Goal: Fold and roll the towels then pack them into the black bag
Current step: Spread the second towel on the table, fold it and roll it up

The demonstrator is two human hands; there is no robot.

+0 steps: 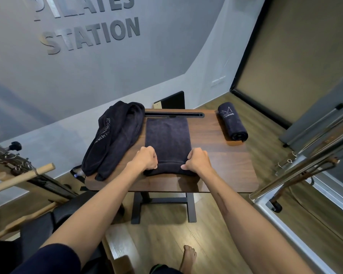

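Towel [167,135] lies folded into a long strip in the middle of the table [222,171], its near end turned over into the start of a roll. Left hand [146,158] and right hand [197,161] grip that rolled end, fingers curled round it. A rolled towel [232,121] sits at the far right; a loose pile [115,135] lies left.

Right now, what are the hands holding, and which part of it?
Both the left hand and right hand grip the folded towel at its near, rolled-up end.
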